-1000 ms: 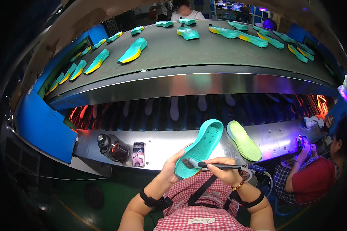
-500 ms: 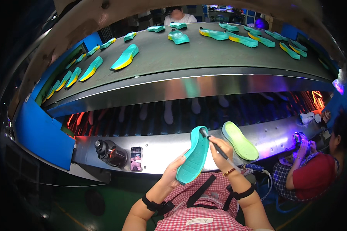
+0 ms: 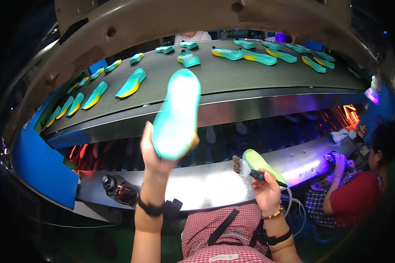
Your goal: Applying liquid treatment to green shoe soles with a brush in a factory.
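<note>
My left hand (image 3: 153, 151) is lifted over the metal ledge, closed around the lower end of a teal shoe sole (image 3: 177, 111). The sole stands nearly upright in front of the conveyor, its upper face glaring white under the light. My right hand (image 3: 267, 188) grips the black handle of a brush (image 3: 245, 168), whose brown bristles point left and up. Just behind that hand a lime-green sole (image 3: 261, 163) lies on the ledge, partly covered by the brush and fingers.
Several teal and yellow soles (image 3: 129, 83) lie on the dark conveyor belt (image 3: 158, 83). Below it, a red-lit opening (image 3: 349, 115) runs behind the metal ledge (image 3: 197, 188). A dark bottle (image 3: 120, 189) stands at left. A co-worker in red (image 3: 357, 188) sits at right; another person is beyond the belt.
My left hand has raised the teal sole up and left, toward the belt. My right hand has drawn the brush off the sole, lower and to the right. My left arm now hides the phone.
</note>
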`<state>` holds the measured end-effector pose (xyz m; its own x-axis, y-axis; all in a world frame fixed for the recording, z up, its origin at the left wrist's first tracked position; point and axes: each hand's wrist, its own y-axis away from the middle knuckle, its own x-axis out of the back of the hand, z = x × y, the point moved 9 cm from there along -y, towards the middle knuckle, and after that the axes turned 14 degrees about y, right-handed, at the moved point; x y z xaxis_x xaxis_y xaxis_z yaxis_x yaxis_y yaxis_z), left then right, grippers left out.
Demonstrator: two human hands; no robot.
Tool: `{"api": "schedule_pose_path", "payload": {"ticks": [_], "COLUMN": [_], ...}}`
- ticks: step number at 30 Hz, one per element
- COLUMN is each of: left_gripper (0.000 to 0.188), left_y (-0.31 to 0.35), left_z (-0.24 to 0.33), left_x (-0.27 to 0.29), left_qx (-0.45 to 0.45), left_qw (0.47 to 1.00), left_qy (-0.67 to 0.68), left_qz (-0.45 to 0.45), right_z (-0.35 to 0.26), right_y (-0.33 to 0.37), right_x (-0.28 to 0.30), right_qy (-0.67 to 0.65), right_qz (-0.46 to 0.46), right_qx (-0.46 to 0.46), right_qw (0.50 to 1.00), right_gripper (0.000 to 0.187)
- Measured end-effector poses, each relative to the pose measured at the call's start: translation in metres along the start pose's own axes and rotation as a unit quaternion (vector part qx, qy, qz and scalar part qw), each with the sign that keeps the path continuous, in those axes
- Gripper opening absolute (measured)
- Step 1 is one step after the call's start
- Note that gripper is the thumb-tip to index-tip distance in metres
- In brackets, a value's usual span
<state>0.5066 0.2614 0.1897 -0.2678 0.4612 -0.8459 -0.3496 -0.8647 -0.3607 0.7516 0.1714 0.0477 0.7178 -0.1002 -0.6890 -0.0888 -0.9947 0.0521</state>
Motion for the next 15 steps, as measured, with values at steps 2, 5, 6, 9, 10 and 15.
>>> {"api": "schedule_pose_path", "payload": {"ticks": [2, 5, 6, 9, 10, 15], "left_gripper": [0.067, 0.058, 0.044, 0.016, 0.017, 0.034], "left_y": [-0.031, -0.043, -0.038, 0.015, 0.037, 0.076], "left_z": [0.034, 0.003, -0.030, -0.113, -0.134, -0.199], "left_x": [0.003, 0.018, 0.017, 0.050, 0.068, 0.086], "left_qx": [-0.145, -0.086, -0.045, 0.117, 0.154, 0.245], "left_qw": [0.979, 0.980, 0.991, 0.976, 0.963, 0.928], "left_qy": [0.100, 0.146, 0.031, -0.149, -0.175, -0.160], "left_qz": [0.102, 0.107, 0.120, 0.105, 0.136, 0.231], "right_z": [0.009, 0.013, 0.012, 0.016, 0.020, 0.037], "right_y": [-0.001, -0.001, 0.000, -0.001, -0.001, -0.005], "right_x": [0.007, 0.017, 0.028, 0.031, 0.029, 0.030], "right_qy": [-0.018, -0.012, -0.003, -0.036, -0.039, -0.047], "right_qz": [0.035, 0.067, 0.093, 0.075, 0.071, 0.074], "right_qx": [-0.034, -0.042, -0.044, -0.053, -0.056, -0.089], "right_qw": [0.999, 0.997, 0.995, 0.995, 0.995, 0.992], "right_gripper": [0.021, 0.021, 0.022, 0.023, 0.023, 0.023]}}
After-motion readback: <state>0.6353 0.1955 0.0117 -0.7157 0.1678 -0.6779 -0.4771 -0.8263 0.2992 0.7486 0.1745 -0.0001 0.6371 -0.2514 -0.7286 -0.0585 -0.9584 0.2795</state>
